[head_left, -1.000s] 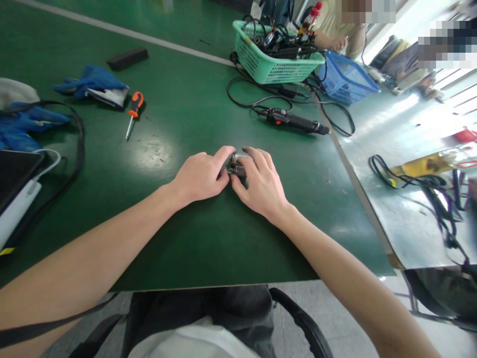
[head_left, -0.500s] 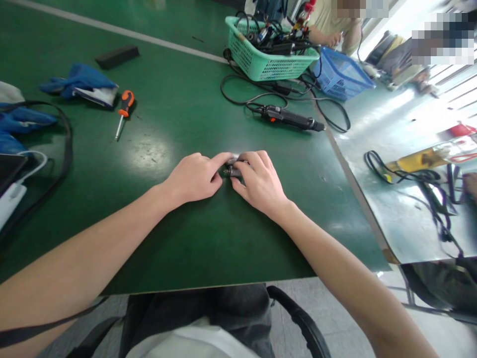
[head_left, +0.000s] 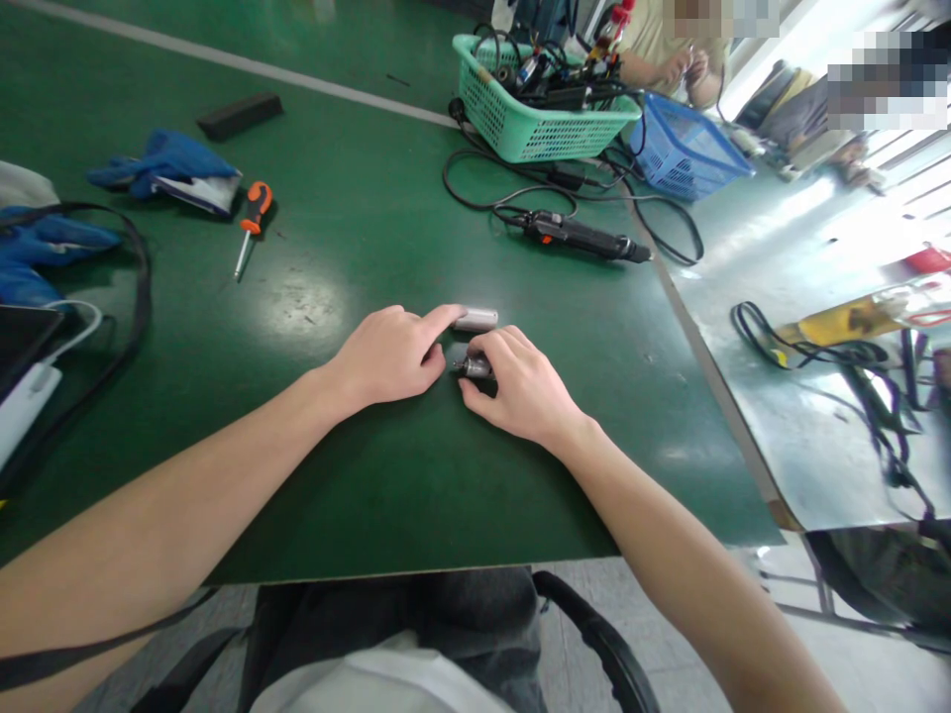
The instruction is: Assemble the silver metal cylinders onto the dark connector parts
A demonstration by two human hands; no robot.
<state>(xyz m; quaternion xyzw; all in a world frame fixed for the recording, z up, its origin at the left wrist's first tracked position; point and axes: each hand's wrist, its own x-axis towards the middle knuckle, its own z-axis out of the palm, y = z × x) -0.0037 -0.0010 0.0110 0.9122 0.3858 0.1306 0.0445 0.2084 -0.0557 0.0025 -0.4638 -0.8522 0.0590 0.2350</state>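
Note:
My left hand (head_left: pixel 392 356) rests on the green table, index finger stretched out and thumb apart from it. That fingertip touches the left end of a smooth silver metal cylinder (head_left: pixel 479 319), which lies on its side. Just nearer to me, my right hand (head_left: pixel 524 384) has its thumb and fingers around a small dark grey cylinder (head_left: pixel 475 367) with a thin shaft pointing left. It looks like a small motor; its right end is hidden under the fingers. The two cylinders lie apart.
An orange-handled screwdriver (head_left: pixel 254 220), blue gloves (head_left: pixel 174 163) and a dark block (head_left: pixel 239 115) lie left. Behind are a corded power screwdriver (head_left: pixel 583 238), a green basket (head_left: pixel 546 134) of tools and cables, and a blue basket (head_left: pixel 687 149). A co-worker (head_left: pixel 669 50) sits beyond.
My right hand has moved slightly toward me with the dark cylinder, away from the silver cylinder, which is now uncovered. My left hand has stayed nearly still.

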